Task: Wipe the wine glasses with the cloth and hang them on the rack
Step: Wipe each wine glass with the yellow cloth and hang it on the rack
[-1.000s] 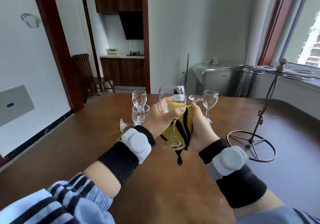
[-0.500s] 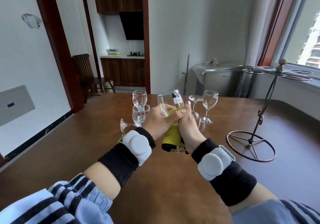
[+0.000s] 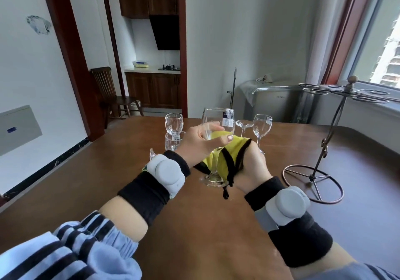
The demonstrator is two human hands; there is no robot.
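Note:
My left hand (image 3: 199, 144) grips the bowl of a clear wine glass (image 3: 218, 121) held upright above the table, thumb across its front. My right hand (image 3: 251, 167) holds a yellow cloth with black trim (image 3: 229, 156) wrapped against the glass's lower bowl and stem; its fingers are hidden by the cloth. The glass's foot (image 3: 213, 180) shows below the cloth. The metal rack (image 3: 337, 111) stands empty at the right, its round base (image 3: 313, 182) on the table.
Other glasses stand behind my hands: two at the left (image 3: 174, 123), one upright at the right (image 3: 262, 126), one upside down (image 3: 244, 125), and one lying on its side (image 3: 152, 155). The brown table (image 3: 216, 225) runs toward me. A window sill lies behind the rack.
The glass went from tilted to upright again. My right hand turned outward with the cloth, which now spreads over the lower bowl and stem rather than bunched between both hands.

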